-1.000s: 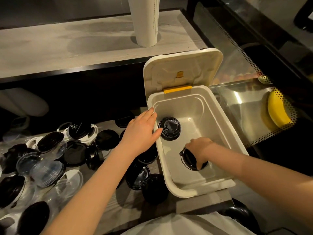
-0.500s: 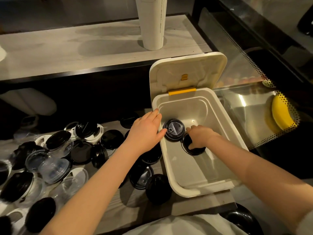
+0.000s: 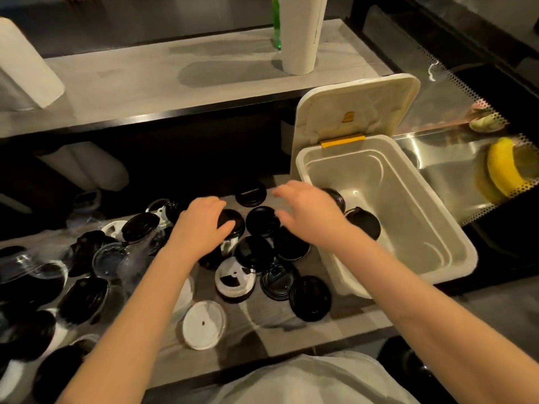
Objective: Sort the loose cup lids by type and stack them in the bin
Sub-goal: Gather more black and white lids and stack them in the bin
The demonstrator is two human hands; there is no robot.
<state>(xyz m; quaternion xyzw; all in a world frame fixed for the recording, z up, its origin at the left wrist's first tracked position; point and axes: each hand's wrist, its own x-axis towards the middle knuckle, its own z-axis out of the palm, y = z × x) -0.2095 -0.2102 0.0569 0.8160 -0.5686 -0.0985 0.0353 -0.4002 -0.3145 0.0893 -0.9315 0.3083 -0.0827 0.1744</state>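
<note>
Left hand (image 3: 204, 225): fingers curled down over a black lid (image 3: 232, 222) in the pile, thumb on its near edge, gripping it against the counter (image 3: 335, 325).

Right hand (image 3: 309, 212): fingers spread and loose, hovering over the loose lids at the left rim of the bin (image 3: 443, 225); nothing in it. Motion blur softens the fingertips, so contact with the lids beneath cannot be told.

Bin: white, rectangular, at 3 o'clock of the hands; hinged cover (image 3: 354, 109) raised at its 12 o'clock end, with a yellow hinge strip (image 3: 342, 140).

Lids in bin: two black lids, one (image 3: 335, 196) against the left wall, partly hidden by the right hand, the other (image 3: 364, 224) just beside it at 5 o'clock.

Loose lids on counter: black lids clustered beneath and at 6 o'clock of the hands; a white flat lid (image 3: 204, 324) nearest the person; clear lids (image 3: 109, 259) at 9 o'clock, mixed with more black ones.

Shelf (image 3: 145, 80), 12 o'clock: tall white cup stack (image 3: 300, 33).
</note>
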